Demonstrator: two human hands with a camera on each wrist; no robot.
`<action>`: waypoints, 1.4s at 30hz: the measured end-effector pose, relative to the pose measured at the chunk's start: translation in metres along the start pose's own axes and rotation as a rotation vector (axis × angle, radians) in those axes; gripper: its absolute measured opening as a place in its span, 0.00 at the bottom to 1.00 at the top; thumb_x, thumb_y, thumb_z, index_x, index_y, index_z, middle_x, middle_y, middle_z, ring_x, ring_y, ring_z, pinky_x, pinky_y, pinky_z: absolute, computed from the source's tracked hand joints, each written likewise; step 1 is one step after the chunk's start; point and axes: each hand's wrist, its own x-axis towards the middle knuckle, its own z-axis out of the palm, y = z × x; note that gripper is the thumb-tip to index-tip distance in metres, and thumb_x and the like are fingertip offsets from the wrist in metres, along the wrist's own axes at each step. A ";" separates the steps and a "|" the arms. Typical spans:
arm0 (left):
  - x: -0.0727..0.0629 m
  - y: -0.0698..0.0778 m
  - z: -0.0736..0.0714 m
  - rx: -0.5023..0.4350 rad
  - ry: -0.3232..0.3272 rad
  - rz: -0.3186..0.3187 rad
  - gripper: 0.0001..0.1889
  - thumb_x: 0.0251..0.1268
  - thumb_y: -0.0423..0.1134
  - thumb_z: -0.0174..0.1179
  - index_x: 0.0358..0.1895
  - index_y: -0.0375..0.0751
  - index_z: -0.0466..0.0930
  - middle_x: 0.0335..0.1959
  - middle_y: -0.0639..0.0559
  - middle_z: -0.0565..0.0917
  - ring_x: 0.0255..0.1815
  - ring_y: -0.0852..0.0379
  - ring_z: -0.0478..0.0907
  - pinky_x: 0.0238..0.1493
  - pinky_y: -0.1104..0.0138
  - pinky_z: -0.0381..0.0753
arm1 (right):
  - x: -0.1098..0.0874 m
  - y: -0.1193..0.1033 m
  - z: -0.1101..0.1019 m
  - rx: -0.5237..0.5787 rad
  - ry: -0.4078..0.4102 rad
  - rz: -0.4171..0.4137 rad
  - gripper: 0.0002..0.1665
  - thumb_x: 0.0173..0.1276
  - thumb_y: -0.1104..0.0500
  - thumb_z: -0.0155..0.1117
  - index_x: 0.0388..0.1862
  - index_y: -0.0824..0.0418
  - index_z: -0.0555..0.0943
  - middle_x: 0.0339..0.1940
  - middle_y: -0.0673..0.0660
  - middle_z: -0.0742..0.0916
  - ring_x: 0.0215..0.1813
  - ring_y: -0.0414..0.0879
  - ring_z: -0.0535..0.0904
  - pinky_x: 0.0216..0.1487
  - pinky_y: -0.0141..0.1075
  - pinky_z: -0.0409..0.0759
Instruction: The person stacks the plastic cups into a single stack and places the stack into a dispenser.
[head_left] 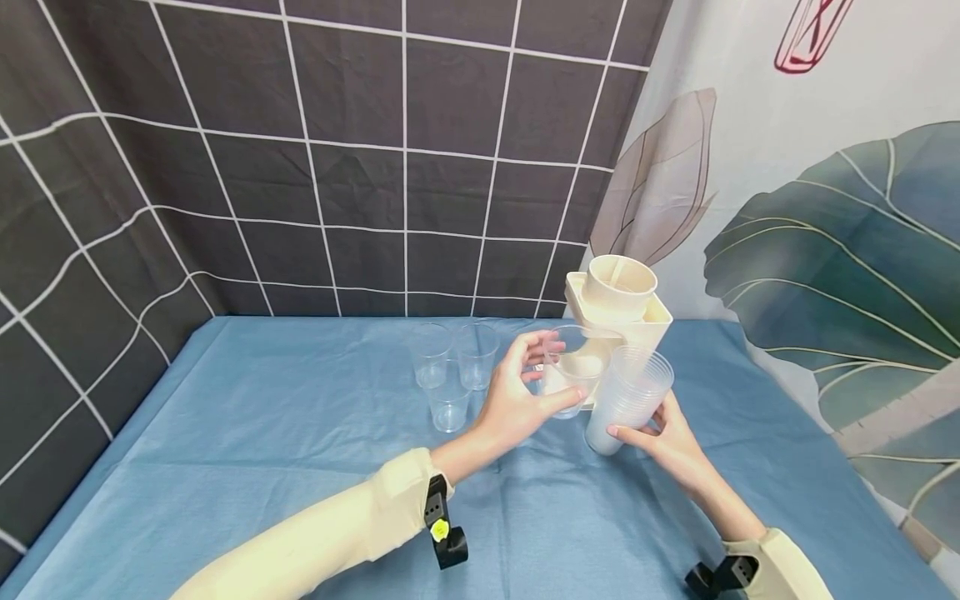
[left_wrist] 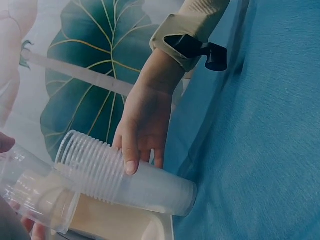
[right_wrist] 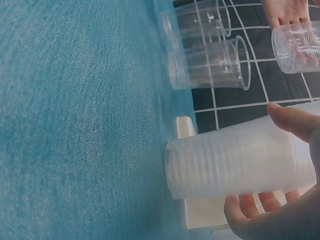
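Note:
My left hand [head_left: 517, 396] holds a single clear plastic cup [head_left: 572, 379] between thumb and fingers, above the table. Just to its right, my right hand [head_left: 670, 443] grips a stack of nested clear plastic cups [head_left: 628, 396], thumb on one side and fingers on the other. The stack leans, its base down at the blue cloth, as the right wrist view [right_wrist: 225, 165] of the cup stack shows. Three single clear cups stand grouped left of my left hand, the nearest cup [head_left: 448, 408] in front of two others.
A cream plastic holder [head_left: 621, 304] with a round top stands behind the cups in my hands, partly hidden by them. Blue cloth [head_left: 300, 408] covers the table. A dark gridded curtain [head_left: 345, 183] and a leaf-patterned curtain [head_left: 832, 250] hang behind.

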 end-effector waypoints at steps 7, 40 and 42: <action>0.001 0.003 0.002 0.023 0.004 -0.003 0.34 0.48 0.33 0.71 0.62 0.39 0.69 0.58 0.45 0.79 0.59 0.49 0.75 0.59 0.60 0.77 | 0.000 0.001 0.000 -0.013 -0.001 0.000 0.56 0.60 0.61 0.70 0.75 0.59 0.43 0.69 0.63 0.66 0.68 0.57 0.64 0.48 0.17 0.72; 0.019 0.022 0.019 0.057 -0.017 0.071 0.35 0.51 0.35 0.70 0.66 0.43 0.69 0.59 0.45 0.78 0.59 0.51 0.76 0.58 0.70 0.77 | 0.000 0.001 -0.001 0.006 -0.010 -0.004 0.55 0.62 0.61 0.68 0.76 0.58 0.42 0.70 0.63 0.65 0.70 0.59 0.62 0.49 0.15 0.70; 0.020 0.022 0.020 0.063 -0.016 0.072 0.36 0.51 0.35 0.70 0.66 0.44 0.69 0.59 0.47 0.78 0.59 0.53 0.76 0.57 0.71 0.77 | 0.000 0.001 -0.001 0.009 -0.011 -0.008 0.55 0.62 0.61 0.68 0.76 0.58 0.42 0.70 0.63 0.65 0.70 0.59 0.62 0.49 0.15 0.70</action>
